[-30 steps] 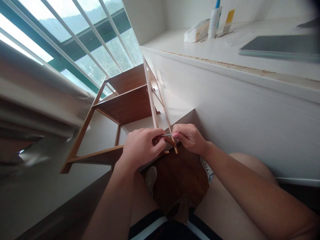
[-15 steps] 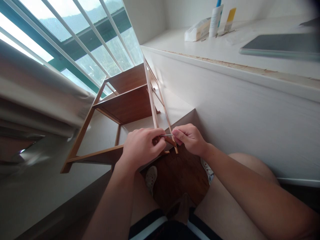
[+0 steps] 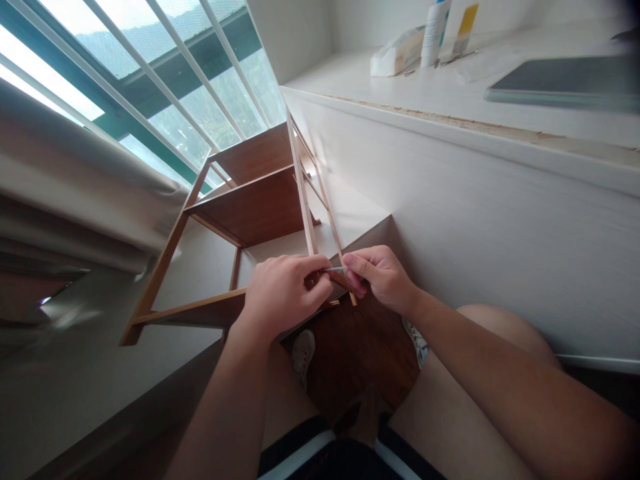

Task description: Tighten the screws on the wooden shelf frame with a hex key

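Note:
A brown wooden shelf unit [image 3: 245,207] leans at a slant in front of me. My left hand [image 3: 287,293] is closed around the lower end of its front right leg, and its fingers hide that part of the wood. A thin metal rod [image 3: 338,269], possibly a hex key, spans the small gap between my two hands. Between thumb and fingertips, my right hand [image 3: 377,275] pinches the rod's right end. Its left end disappears beside my left thumb and forefinger, so what it touches there is hidden.
To the right runs a white ledge [image 3: 345,83] with a chipped edge. On it are a plastic-wrapped packet [image 3: 397,53], a white tube [image 3: 434,37], a yellow-topped item [image 3: 465,30] and a dark flat device [image 3: 565,80]. A curtain [image 3: 90,180] and barred window are left.
My right fingers have shifted slightly on the rod, with the lower fingers opening out a little. The left hand keeps its place on the leg. The view has tilted very slightly.

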`<state>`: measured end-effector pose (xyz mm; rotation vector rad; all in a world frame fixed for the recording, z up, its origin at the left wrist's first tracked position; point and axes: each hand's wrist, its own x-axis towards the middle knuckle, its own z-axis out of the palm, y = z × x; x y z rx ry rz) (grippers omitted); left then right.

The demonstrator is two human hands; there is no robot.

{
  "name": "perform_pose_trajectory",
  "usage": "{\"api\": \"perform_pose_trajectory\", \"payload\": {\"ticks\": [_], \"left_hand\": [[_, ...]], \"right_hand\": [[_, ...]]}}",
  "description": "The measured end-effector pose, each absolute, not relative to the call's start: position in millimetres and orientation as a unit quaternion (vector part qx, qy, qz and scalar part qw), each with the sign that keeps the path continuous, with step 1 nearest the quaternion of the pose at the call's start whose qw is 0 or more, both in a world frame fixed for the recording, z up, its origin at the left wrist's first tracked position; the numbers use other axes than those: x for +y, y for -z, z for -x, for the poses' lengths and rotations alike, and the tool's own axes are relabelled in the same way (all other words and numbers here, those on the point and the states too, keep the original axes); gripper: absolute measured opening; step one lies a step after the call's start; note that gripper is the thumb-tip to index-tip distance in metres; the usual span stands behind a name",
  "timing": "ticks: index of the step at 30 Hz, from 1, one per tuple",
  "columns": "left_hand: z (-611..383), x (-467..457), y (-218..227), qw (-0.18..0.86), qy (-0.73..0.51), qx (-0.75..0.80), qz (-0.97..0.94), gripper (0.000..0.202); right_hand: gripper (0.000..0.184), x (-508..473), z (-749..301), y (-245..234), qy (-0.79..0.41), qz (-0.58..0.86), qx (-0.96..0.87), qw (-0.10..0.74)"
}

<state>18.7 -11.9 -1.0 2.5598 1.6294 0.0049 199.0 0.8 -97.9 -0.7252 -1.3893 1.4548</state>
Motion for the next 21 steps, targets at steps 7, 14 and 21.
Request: {"api": "perform_pose_trajectory", "payload": {"ticks": [7,14,21], "left_hand": [[-17.9,-11.6,0.7,0.056,-0.004,0.54,-0.84,0.024],[-17.0,-12.1,2.0,0.053,-0.009,0.536,-0.843,0.023],[-17.6,-11.3,1.9,0.052,-0.006,0.536,-0.842,0.022]], "right_hand": [[0.056,1.9,-196.3,94.8,-0.655,0.278,-0.514,0.479],[0.055,2.1,-195.4,96.6,-0.681,0.263,-0.485,0.481],[0.053,0.0,-192.4,96.3,-0.69,0.269,-0.463,0.486]]}}
